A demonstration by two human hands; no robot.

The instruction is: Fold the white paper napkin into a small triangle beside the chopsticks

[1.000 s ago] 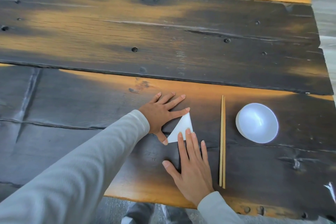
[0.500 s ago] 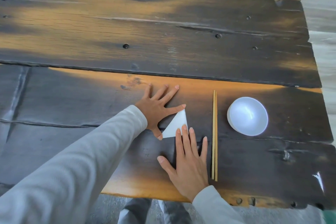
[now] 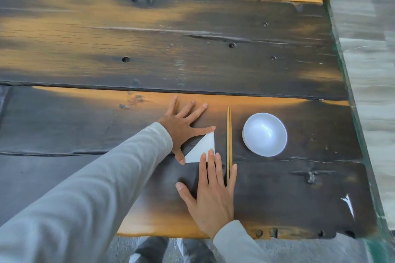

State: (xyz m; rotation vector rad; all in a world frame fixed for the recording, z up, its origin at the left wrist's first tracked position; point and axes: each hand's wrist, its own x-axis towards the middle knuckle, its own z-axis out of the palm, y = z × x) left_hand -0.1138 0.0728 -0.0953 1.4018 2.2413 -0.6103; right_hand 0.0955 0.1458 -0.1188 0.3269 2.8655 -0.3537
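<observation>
A: Both hands lie flat, fingers straight and spread, nothing pinched. The right hand (image 3: 210, 196) lays its fingertips (image 3: 211, 152) on the near edge of the white paper napkin (image 3: 203, 147). I'd say it's pressing to set the crease.

B: And the left hand (image 3: 181, 128) frames it, with the thumb (image 3: 181, 159) at the napkin's 7 o'clock corner and the index finger (image 3: 210, 128) just beyond the tip at 12. That looks like bracing, so the paper can't slide.

A: So the napkin, already a small triangle, sits at 12 o'clock from the right fingertips and 4 o'clock from the left palm.

B: The chopsticks (image 3: 229, 134) run just beside it at 3 o'clock, their near ends under the right hand. The white bowl (image 3: 265, 134) is further out at 3, on the dark wooden table (image 3: 149, 49).
</observation>
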